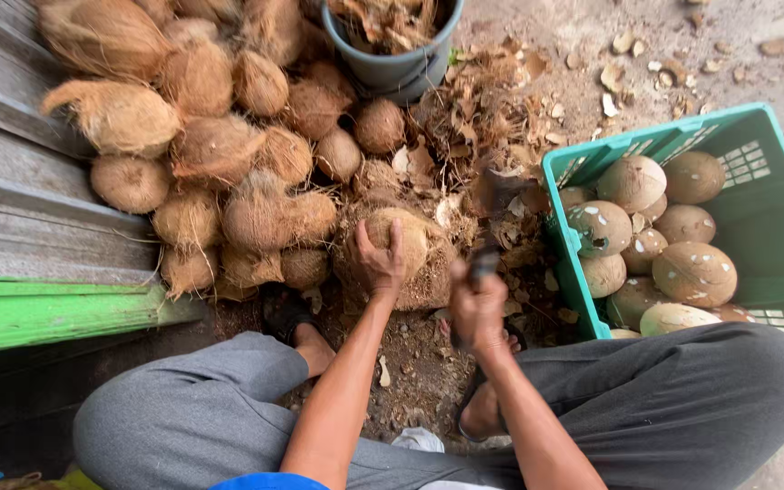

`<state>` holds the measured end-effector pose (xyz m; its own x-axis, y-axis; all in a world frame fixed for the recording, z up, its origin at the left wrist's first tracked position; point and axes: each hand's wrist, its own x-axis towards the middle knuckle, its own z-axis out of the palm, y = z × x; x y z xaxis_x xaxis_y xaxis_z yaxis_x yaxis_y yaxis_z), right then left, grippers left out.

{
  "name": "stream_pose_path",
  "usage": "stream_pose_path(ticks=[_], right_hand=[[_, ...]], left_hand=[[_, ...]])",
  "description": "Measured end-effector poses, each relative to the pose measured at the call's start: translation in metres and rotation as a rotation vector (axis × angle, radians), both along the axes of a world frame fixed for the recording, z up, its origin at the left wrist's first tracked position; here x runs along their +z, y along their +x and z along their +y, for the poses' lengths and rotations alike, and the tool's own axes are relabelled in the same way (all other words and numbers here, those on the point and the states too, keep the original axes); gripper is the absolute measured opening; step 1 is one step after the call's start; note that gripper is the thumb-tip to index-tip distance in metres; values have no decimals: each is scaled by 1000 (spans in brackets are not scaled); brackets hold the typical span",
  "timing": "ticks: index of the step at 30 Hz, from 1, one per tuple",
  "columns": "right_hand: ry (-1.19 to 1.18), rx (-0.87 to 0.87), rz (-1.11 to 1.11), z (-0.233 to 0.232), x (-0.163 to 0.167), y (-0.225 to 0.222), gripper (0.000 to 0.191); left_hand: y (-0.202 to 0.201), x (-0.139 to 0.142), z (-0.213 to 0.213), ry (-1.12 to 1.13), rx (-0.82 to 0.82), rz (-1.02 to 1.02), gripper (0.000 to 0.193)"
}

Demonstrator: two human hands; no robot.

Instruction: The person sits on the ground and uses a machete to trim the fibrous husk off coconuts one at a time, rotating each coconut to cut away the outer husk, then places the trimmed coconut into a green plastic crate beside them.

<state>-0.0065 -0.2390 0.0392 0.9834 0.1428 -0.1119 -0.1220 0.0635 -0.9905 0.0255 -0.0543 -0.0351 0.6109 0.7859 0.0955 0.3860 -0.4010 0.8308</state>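
Still, hands [428, 281] between crate [563, 238], pile [220, 154]

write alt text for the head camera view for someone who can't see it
A seated person's left hand steadies a husked coconut on the ground while the right hand grips a blurred knife. Hairy coconuts are piled left; a green crate of peeled coconuts sits right.
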Motion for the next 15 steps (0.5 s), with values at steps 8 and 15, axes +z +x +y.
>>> stream_pose_path(ticks=[8, 15], right_hand=[[-280, 186, 346, -12, -12, 0, 19], [-683, 382, 381, 14, -24, -19, 23]], left_hand=[[2, 0, 15, -319, -9, -85, 72], [-2, 2, 17, -335, 169, 89, 83]])
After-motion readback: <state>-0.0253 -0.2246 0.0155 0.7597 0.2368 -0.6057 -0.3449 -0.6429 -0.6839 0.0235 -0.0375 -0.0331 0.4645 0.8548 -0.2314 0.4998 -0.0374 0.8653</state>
